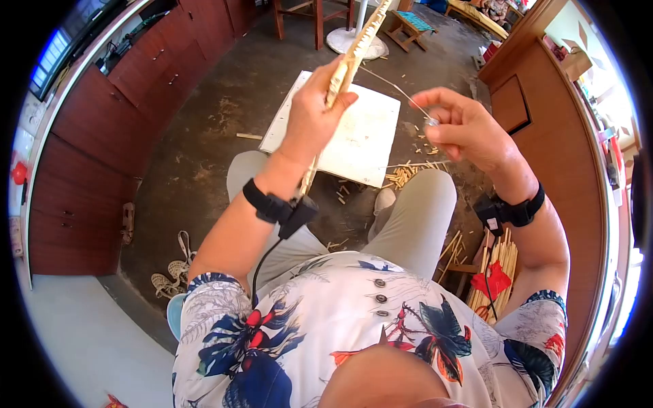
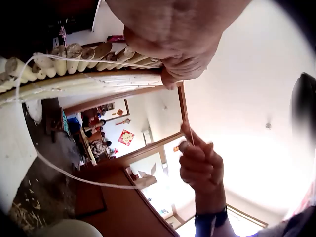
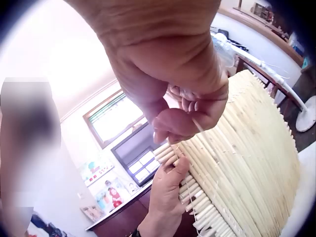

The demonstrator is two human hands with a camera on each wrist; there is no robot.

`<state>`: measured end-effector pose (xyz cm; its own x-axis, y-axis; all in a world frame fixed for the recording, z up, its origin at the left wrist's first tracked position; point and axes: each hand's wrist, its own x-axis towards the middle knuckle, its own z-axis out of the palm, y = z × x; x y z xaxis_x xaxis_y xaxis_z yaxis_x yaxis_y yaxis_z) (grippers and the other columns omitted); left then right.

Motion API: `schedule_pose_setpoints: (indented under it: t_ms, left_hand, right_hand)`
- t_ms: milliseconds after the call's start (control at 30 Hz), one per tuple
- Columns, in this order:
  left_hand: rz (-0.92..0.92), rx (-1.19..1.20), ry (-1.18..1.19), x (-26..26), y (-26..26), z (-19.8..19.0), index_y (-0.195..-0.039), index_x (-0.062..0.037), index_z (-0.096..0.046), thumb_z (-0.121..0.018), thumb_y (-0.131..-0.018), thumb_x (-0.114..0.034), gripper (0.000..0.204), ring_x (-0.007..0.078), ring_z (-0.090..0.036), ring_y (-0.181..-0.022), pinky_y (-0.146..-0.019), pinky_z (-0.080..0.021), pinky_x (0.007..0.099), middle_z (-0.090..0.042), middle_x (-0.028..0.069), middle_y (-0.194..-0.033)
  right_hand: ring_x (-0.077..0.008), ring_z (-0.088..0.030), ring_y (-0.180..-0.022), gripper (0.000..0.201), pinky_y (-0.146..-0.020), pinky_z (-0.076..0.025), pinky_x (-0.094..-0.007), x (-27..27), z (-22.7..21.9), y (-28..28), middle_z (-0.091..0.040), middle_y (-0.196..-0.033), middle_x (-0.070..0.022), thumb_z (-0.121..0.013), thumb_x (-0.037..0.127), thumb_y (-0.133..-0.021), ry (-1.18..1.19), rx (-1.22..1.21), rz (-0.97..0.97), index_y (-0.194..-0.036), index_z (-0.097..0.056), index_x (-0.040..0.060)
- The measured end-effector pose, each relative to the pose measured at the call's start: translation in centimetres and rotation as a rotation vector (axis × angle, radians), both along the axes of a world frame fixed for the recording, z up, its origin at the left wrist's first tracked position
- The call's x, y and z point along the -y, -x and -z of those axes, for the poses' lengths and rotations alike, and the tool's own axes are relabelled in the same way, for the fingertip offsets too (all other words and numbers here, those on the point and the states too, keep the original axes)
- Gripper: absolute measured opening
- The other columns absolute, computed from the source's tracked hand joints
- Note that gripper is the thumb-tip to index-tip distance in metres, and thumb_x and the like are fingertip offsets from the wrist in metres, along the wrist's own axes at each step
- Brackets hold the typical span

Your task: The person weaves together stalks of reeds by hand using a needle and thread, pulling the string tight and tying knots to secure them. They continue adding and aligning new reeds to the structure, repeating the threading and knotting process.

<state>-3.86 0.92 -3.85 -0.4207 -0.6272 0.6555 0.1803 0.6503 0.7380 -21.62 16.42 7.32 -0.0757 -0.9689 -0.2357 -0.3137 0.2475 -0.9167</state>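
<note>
A panel of pale stalks tied side by side [image 3: 247, 143] shows its broad face in the right wrist view; the head view has it edge-on [image 1: 355, 61]. My left hand [image 1: 314, 112] grips its edge, thumb on one side, at the row of cut stalk ends [image 2: 74, 59]. To the right of the panel, my right hand [image 1: 466, 129] pinches a thin pale cord [image 1: 394, 87] between curled fingers, with a ring on one finger. The cord runs from the panel to these fingers, and a loose length [image 2: 89, 182] hangs in a curve below the panel.
Under the hands stands a low white board [image 1: 360, 129]. Short stalk offcuts [image 1: 408, 173] litter the floor beside it. At the lower right lies a bundle of long stalks [image 1: 503, 265] with a red cloth [image 1: 491, 279]. Shoes [image 1: 173, 272] sit left; dark red cabinets [image 1: 88, 197] line that side.
</note>
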Motion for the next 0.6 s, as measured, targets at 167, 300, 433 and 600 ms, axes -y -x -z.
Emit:
schedule_pose_setpoints:
  t_ms: [167,300,433,600]
  left_hand:
    - [0.130,0.020,0.012,4.7,-0.2,0.7,-0.126,-0.0050,-0.054,-0.066,-0.087,-0.022,0.045,0.0163,-0.058,-0.091,-0.083,-0.046,0.0272,-0.064,0.0087,-0.106]
    - [0.226,0.129,-0.002,6.0,-0.7,0.5,-0.126,-0.0056,-0.054,-0.061,-0.092,-0.029,0.041,0.0112,-0.054,-0.089,-0.083,-0.045,0.0255,-0.063,0.0051,-0.103]
    - [0.215,0.149,0.044,6.6,-0.3,0.6,-0.124,-0.0058,-0.055,-0.061,-0.092,-0.026,0.038,0.0100,-0.053,-0.087,-0.081,-0.046,0.0254,-0.065,0.0053,-0.098]
    - [0.262,0.309,0.098,8.4,1.7,-1.2,-0.124,-0.0045,-0.056,-0.058,-0.094,-0.021,0.034,0.0087,-0.054,-0.091,-0.085,-0.045,0.0243,-0.065,0.0020,-0.103]
  right_hand:
    - [-0.0016,-0.041,-0.047,0.043,-0.040,-0.031,-0.0161,-3.3,1.5,3.2,-0.052,-0.070,0.0025,-0.063,0.004,-0.083,0.030,0.265,0.028,-0.123,-0.049,-0.0028]
    - [-0.0020,-0.042,-0.049,0.040,-0.040,-0.030,-0.0148,-5.8,1.2,7.0,-0.051,-0.070,0.0016,-0.064,0.006,-0.083,0.269,0.382,0.174,-0.120,-0.051,-0.0025]
    - [-0.0069,-0.051,-0.059,0.031,-0.049,-0.041,-0.0177,-7.4,0.6,11.0,-0.056,-0.076,-0.0025,-0.061,0.006,-0.086,0.281,0.246,0.280,-0.115,-0.055,-0.0016]
    - [-0.0187,-0.060,-0.083,0.028,-0.075,-0.049,-0.0270,-6.7,3.4,8.5,-0.061,-0.090,-0.0077,-0.061,0.007,-0.086,0.531,-0.995,0.299,-0.113,-0.058,0.0009]
